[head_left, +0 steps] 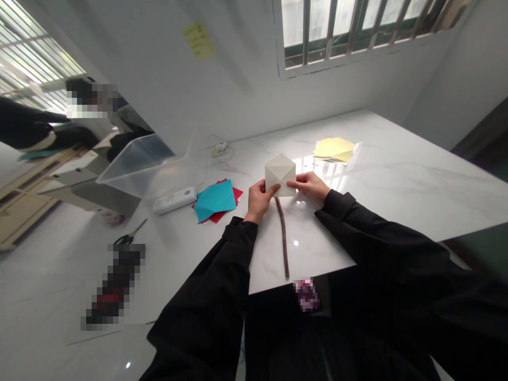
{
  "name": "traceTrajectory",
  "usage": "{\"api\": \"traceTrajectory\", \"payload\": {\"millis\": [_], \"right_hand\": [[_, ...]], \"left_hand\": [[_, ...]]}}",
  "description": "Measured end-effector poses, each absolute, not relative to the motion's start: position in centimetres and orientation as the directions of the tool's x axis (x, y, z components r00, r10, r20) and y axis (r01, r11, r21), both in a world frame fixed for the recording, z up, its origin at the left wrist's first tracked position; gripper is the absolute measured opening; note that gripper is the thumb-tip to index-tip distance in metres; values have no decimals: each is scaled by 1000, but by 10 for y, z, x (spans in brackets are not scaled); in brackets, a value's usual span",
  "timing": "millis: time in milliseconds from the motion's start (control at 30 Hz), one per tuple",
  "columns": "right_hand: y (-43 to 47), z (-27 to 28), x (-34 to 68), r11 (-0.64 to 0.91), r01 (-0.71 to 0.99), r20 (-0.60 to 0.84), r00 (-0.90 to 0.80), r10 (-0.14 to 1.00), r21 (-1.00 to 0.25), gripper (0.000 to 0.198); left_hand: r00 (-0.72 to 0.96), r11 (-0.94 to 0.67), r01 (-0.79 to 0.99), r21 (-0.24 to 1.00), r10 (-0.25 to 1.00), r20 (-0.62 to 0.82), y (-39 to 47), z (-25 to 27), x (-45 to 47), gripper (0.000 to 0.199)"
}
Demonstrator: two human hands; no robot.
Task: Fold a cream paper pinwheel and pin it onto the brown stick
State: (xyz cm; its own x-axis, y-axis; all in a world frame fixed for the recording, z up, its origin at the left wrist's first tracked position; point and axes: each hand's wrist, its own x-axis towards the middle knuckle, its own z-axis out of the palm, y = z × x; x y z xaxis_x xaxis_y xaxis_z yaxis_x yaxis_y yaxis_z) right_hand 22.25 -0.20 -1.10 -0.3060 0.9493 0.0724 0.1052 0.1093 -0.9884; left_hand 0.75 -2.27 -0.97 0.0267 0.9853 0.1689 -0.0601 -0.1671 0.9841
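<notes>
Folded five-sided white paper (280, 170) above white marbled tabletop (400, 180); fingers of left hand (259, 202) and right hand (313, 186) pinching its lower sides. Slim brown stick (283, 235) nearer body; turquoise paper (215, 201) over red paper (238, 193), left.

We see daylight through the barred window (343, 26) and a washed-out left window (35, 42), white glare on the glossy counter (397, 174), soft shadows on the wall (246, 100); the folded paper (280, 170) looks fairly crisp, the stretched edges blurred, some patches pixelated
</notes>
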Motion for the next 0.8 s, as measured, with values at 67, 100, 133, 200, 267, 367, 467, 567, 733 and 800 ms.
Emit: {"api": "traceTrajectory", "payload": {"millis": [67,100,133,200,267,367,467,567,733,800], "right_hand": [[-2,-11,222,110,108,72,-306,949,-988,72],[-2,-11,222,110,109,72,-307,949,-988,72],[-2,-11,222,111,109,73,-308,949,-988,72],[-2,-11,222,113,109,74,-311,947,-988,72],[-3,-10,222,113,107,75,-314,947,-988,72],[-3,-10,221,119,90,85,-312,946,-989,70],[-1,-13,221,114,48,91,-330,940,-992,65],[2,-19,221,94,48,73,-334,940,-994,59],[7,-24,223,105,98,67,-335,940,-990,55],[7,-24,224,103,93,66,-344,937,-990,55]], "left_hand": [[24,-159,-54,986,987,161,-23,-10,8,62],[24,-156,-53,986,987,158,-23,-10,7,62],[23,-154,-53,987,988,155,-23,-10,7,62],[22,-150,-52,987,988,151,-23,-9,7,61],[20,-146,-50,988,989,147,-23,-9,7,60],[18,-148,-43,988,989,149,-23,-10,8,59],[25,-150,-42,988,988,151,-23,-11,9,60],[48,-139,-36,990,989,140,-23,-11,11,61],[72,-139,-40,990,987,141,-21,-10,10,61],[71,-137,-43,990,988,140,-20,-10,8,59]]}}
